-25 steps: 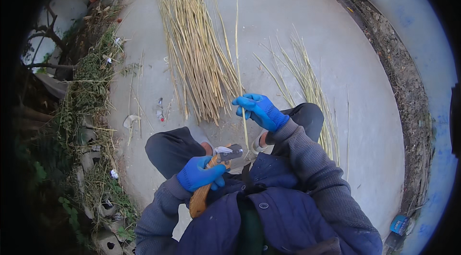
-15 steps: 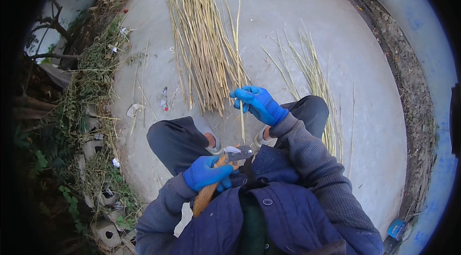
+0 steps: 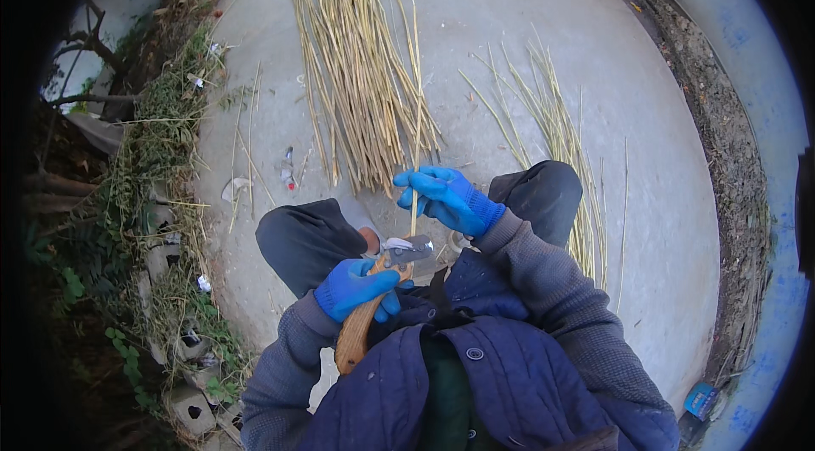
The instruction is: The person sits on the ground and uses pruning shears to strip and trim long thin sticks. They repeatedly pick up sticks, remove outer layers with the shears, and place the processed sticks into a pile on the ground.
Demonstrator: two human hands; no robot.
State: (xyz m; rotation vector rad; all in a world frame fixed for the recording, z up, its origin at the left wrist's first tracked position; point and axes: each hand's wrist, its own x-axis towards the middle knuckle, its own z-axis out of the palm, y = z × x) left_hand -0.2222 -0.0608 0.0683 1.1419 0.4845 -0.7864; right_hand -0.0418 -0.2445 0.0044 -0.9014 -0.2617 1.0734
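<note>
My left hand (image 3: 365, 288), in a blue work glove, is closed round a tool with a curved wooden handle (image 3: 356, 334) and a riveted metal head (image 3: 409, 251). My right hand (image 3: 450, 198), gloved alike, pinches a long thin dry stalk (image 3: 417, 116) between thumb and fingers. That stalk runs away from me along the right side of a big bundle of stalks (image 3: 356, 69). Its near end comes down to the metal head; whether it sits in the jaws or just behind them I cannot tell.
A looser pile of paler stalks (image 3: 556, 133) lies on the concrete floor (image 3: 654, 222) at my right. Weeds and hollow blocks (image 3: 191, 411) border the left side. A bare soil strip (image 3: 722, 103) and a wall (image 3: 760, 52) run along the right. A blue container (image 3: 700, 400) stands lower right.
The tool in my left hand has moved slightly up and left, its head now meeting the stalk's near end. My right hand has shifted a little left and down with the stalk.
</note>
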